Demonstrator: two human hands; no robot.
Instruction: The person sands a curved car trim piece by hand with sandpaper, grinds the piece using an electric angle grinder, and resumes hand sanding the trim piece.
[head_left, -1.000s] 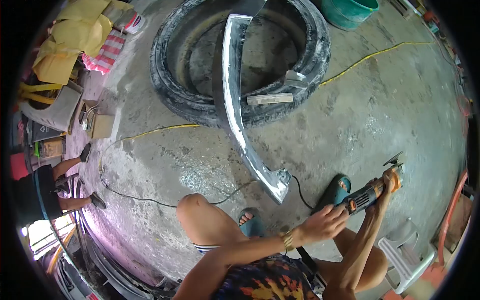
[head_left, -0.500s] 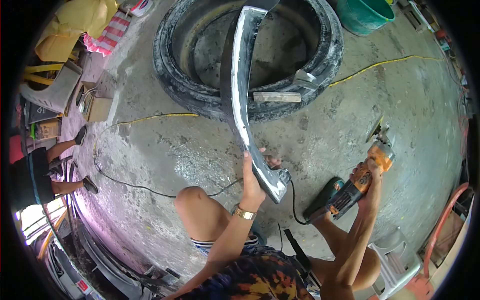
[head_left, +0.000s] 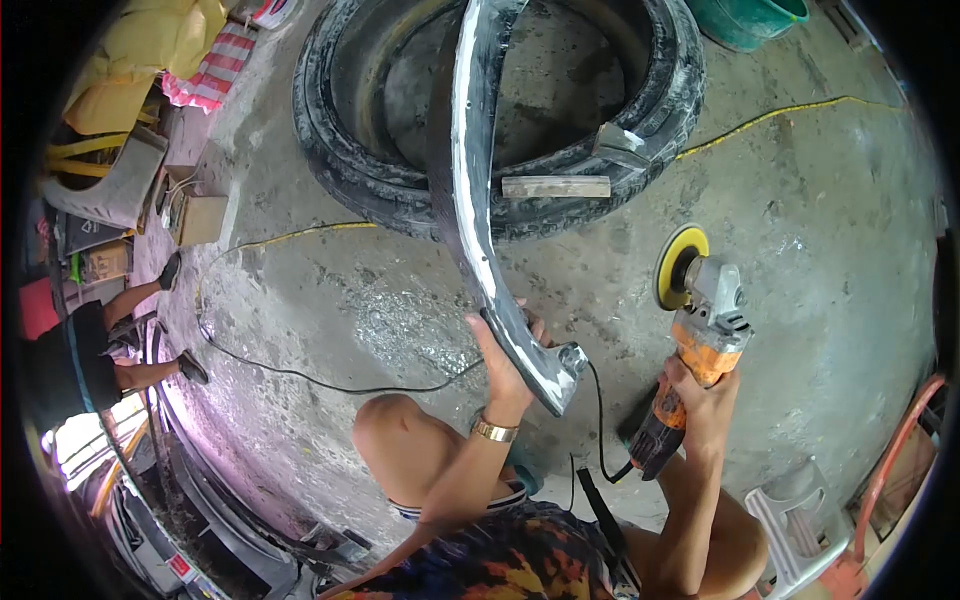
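A long curved dark panel point(head_left: 472, 200) with a white strip along it lies across a tire point(head_left: 345, 180). My left hand point(head_left: 508, 365) is wrapped round the panel's lower end, just above a small bracket-like piece. My right hand point(head_left: 704, 398) grips an orange and black power tool point(head_left: 705, 350), which has a round yellow disc point(head_left: 684, 266) at its top. The disc is raised and apart from the panel. A black cord runs from the tool's lower end. On the tire's near rim rest a flat grey block point(head_left: 556, 187) and a small grey piece point(head_left: 621, 147).
A green bucket point(head_left: 750, 22) stands at the upper right. A yellow cable point(head_left: 765, 120) crosses the floor. At the lower right is a white plastic stool point(head_left: 800, 525). Another person point(head_left: 75, 355) is at the far left, near a cardboard box point(head_left: 203, 219) and car parts.
My left hand has left the tool and taken hold of the panel's lower end. My right hand has swung the tool leftward, and its yellow disc now shows. The panel has shifted slightly.
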